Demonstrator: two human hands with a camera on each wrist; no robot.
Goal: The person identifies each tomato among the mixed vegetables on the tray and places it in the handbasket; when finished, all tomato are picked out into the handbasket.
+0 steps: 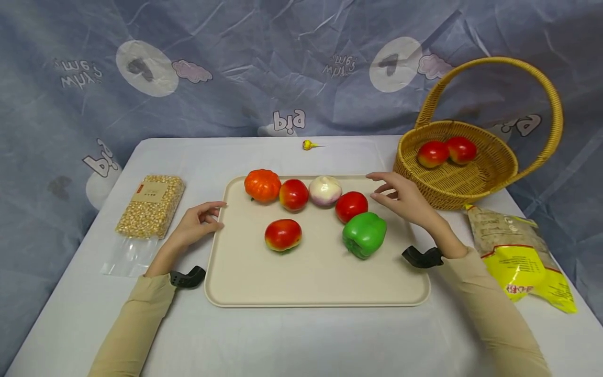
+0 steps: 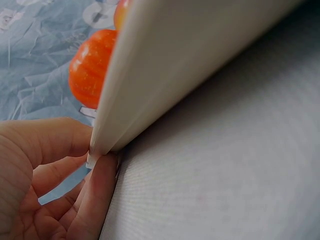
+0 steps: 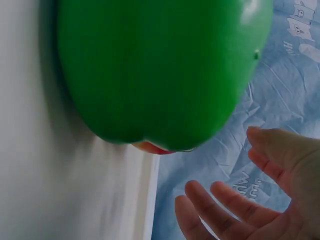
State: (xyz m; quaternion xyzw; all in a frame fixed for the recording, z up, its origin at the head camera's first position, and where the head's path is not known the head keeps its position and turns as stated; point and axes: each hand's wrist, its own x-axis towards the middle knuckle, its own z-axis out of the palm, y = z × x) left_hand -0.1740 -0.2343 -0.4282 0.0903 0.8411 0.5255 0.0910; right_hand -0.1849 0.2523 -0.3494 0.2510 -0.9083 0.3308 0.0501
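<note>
A beige tray (image 1: 311, 283) lies on the table. My left hand (image 1: 200, 222) pinches its left rim; in the left wrist view the thumb is on one side of the rim and a finger (image 2: 97, 200) on the other. My right hand (image 1: 400, 196) hovers over the tray's far right corner, fingers spread and holding nothing. Nearest to it are a tomato (image 1: 352, 207) and a green bell pepper (image 1: 365, 234), the pepper large in the right wrist view. Along the tray's far side sit an orange pumpkin (image 1: 262, 185), a red-yellow fruit (image 1: 294, 195) and an onion (image 1: 325, 191). Another red-yellow fruit (image 1: 283, 234) lies nearer the middle.
At the back right stands a wicker basket (image 1: 490, 178) with a tall handle and two red fruits (image 1: 433, 154) inside. A yellow-printed bag (image 1: 523, 256) lies before it. To the left is a pack of corn kernels (image 1: 151, 207). Behind the tray lies a lollipop (image 1: 308, 145).
</note>
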